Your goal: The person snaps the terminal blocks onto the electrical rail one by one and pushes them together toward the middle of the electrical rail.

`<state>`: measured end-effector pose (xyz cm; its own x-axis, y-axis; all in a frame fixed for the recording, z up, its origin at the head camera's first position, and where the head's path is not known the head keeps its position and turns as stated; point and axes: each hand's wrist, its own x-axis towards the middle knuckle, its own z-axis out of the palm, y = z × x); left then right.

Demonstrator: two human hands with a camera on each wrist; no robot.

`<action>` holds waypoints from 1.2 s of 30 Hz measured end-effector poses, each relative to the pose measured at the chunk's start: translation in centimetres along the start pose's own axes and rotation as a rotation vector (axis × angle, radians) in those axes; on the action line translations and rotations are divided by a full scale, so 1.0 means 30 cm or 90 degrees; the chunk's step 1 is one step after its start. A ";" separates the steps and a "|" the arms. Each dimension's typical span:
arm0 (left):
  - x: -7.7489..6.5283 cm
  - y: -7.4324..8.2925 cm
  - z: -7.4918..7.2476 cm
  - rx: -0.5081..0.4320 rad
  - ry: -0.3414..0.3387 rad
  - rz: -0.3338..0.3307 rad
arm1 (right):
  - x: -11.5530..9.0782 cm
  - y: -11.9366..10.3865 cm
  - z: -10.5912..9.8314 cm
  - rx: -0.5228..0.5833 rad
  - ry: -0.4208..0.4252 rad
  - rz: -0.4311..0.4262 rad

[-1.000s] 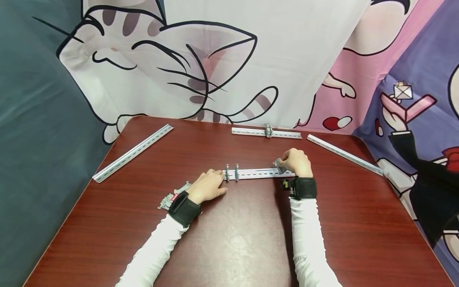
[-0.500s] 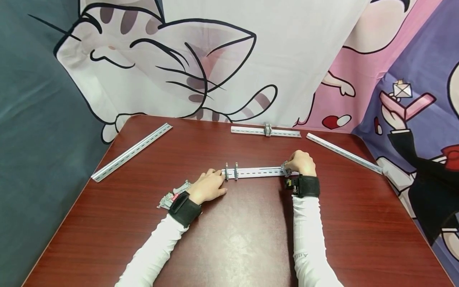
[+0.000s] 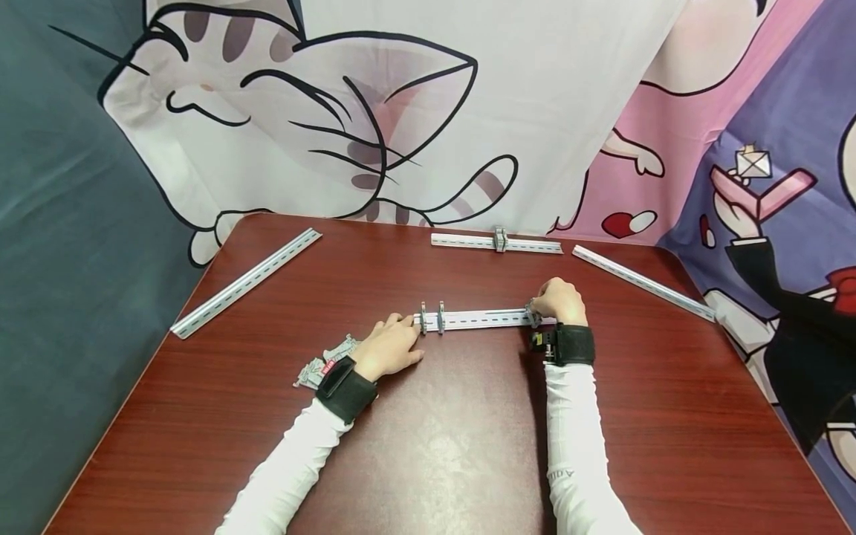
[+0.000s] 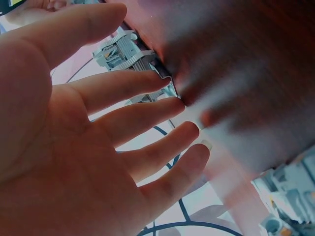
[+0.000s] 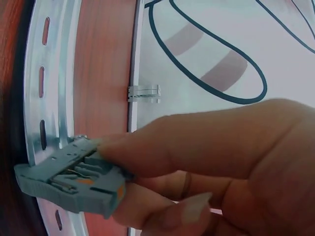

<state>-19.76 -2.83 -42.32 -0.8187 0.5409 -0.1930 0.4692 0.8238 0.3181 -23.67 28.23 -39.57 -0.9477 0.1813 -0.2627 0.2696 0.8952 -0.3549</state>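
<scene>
A slotted metal DIN rail (image 3: 475,320) lies crosswise in the middle of the table. My right hand (image 3: 562,302) pinches a grey terminal block (image 5: 74,179) between thumb and fingers, over the rail's right end. In the right wrist view the block sits across the rail, tilted, with orange spots on its side. At the rail's left end my left hand (image 3: 389,346) reaches with fingers extended, its fingertips right at the rail. Two thin grey terminal blocks (image 3: 441,319) stand upright on the rail just beside those fingertips; the left wrist view shows such blocks (image 4: 118,53) behind the fingers.
Several loose grey terminal blocks (image 3: 311,374) with a red mark lie beside my left wrist. A bare rail (image 3: 247,284) lies at the left and another bare rail (image 3: 642,283) at the right. The back rail (image 3: 461,241) carries a grey piece (image 3: 500,239). Printed cloth hangs behind the table.
My right hand has moved slightly right along the rail with the terminal block, which now stands more across the rail. My left hand stays in place.
</scene>
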 end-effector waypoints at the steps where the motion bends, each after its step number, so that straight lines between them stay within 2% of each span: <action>1: 0.000 0.001 0.001 0.001 0.000 0.001 | 0.003 0.001 0.003 0.001 0.001 -0.001; 7: -0.003 0.005 0.001 0.000 -0.011 -0.006 | 0.016 -0.005 0.018 -0.004 -0.001 0.013; 14: -0.006 0.009 0.006 0.007 0.003 -0.007 | 0.013 -0.023 0.021 -0.017 -0.016 0.025; 23: 0.002 0.013 0.011 0.026 0.010 -0.010 | -0.032 -0.024 -0.017 0.047 -0.040 0.059; 29: 0.008 0.012 0.011 0.035 0.021 -0.005 | -0.026 -0.019 -0.019 0.015 -0.052 0.040; 36: 0.008 0.012 0.012 0.036 0.030 -0.001 | -0.017 -0.020 -0.013 -0.009 -0.043 0.063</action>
<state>-19.68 -2.34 -42.60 -0.8334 0.5321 -0.1497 0.4849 0.8338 0.2641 -23.42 27.77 -38.87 -0.9027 0.2421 -0.3556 0.3587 0.8800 -0.3114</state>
